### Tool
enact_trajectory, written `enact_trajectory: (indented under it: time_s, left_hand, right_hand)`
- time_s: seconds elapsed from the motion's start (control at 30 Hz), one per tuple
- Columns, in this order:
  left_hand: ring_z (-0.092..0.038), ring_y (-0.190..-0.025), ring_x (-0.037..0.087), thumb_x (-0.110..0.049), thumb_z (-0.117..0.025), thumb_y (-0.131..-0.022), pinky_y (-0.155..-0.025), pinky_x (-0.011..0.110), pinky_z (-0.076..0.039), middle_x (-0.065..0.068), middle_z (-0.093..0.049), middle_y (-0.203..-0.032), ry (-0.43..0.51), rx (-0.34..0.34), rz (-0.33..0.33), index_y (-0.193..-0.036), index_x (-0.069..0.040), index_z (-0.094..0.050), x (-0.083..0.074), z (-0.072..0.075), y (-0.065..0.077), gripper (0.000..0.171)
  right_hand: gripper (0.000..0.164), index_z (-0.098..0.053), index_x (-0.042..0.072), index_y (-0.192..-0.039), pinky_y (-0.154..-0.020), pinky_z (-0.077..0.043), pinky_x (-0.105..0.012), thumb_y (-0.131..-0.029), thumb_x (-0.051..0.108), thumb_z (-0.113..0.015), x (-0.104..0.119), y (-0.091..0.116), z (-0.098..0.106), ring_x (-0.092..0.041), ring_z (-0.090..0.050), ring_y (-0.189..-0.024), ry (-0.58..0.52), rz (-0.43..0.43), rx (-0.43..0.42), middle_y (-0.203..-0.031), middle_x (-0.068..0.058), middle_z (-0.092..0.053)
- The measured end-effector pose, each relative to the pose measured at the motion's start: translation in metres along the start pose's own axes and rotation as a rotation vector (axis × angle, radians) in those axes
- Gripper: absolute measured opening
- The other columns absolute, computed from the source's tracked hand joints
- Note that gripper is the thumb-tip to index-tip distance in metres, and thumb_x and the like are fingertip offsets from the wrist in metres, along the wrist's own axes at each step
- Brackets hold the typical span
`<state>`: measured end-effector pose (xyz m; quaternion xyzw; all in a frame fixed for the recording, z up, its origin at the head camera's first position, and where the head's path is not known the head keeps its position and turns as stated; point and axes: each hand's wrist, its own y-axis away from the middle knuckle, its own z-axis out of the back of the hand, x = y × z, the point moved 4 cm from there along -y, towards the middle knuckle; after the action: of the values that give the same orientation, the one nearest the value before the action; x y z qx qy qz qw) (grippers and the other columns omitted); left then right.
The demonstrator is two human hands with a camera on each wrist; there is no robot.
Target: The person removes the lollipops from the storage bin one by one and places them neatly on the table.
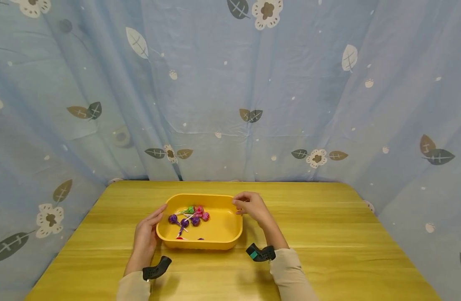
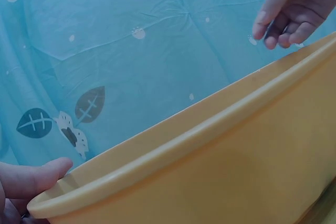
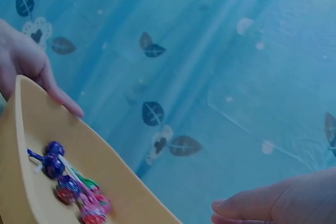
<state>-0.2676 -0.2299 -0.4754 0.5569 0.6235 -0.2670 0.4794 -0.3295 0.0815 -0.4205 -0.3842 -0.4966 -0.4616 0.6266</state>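
Note:
A yellow plastic bin holds several wrapped lollipops in purple, pink and green, heaped toward its left side. Red and purple bits show low behind the front wall. My left hand rests against the bin's left end, fingers stretched along the outside of the wall. In the left wrist view, one digit of it lies at the rim. At the back right corner, my right hand hovers with fingers loosely bent. The left wrist view shows that hand above the rim, apparently holding nothing.
The bin stands on a yellow wood-grain table. A blue curtain with leaf and flower prints hangs behind the table and along both sides. Black wrist straps sit on both forearms.

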Motion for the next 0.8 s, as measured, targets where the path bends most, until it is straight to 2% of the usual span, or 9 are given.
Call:
enact_trajectory:
  time_s: [0.2,0.47,0.8]
  left_hand:
    - [-0.026,-0.141,0.015,-0.007,-0.048,-0.101,-0.113,0.031,-0.024,0.003,-0.046,-0.145,0.014,-0.004,0.005,-0.137,-0.004,-0.052,0.001,-0.001,0.001,0.036]
    - [-0.027,-0.141,0.014,-0.007,-0.048,-0.101,-0.113,0.03,-0.025,0.004,-0.045,-0.145,0.031,-0.001,-0.005,-0.136,-0.004,-0.052,0.0,0.0,-0.001,0.035]
    - [-0.027,-0.141,0.015,-0.006,-0.047,-0.101,-0.113,0.031,-0.025,0.006,-0.044,-0.146,0.02,-0.006,-0.008,-0.136,-0.003,-0.053,-0.001,0.0,-0.002,0.035]
  right_hand:
    - [0.02,-0.066,-0.006,-0.106,-0.08,-0.054,-0.05,-0.093,0.01,-0.065,0.005,-0.007,-0.02,-0.028,-0.064,-0.079,0.029,-0.008,0.037,-0.098,-0.024,-0.061]
    - [0.02,-0.066,-0.007,-0.104,-0.08,-0.054,-0.051,-0.094,0.01,-0.064,0.003,-0.023,-0.045,-0.046,-0.059,-0.095,0.03,-0.029,0.095,-0.096,-0.02,-0.063]
    - [0.015,-0.069,-0.002,-0.097,-0.074,-0.057,-0.043,-0.093,0.011,-0.066,-0.006,-0.039,-0.067,-0.03,-0.064,-0.081,0.133,-0.083,0.103,-0.088,-0.011,-0.063]
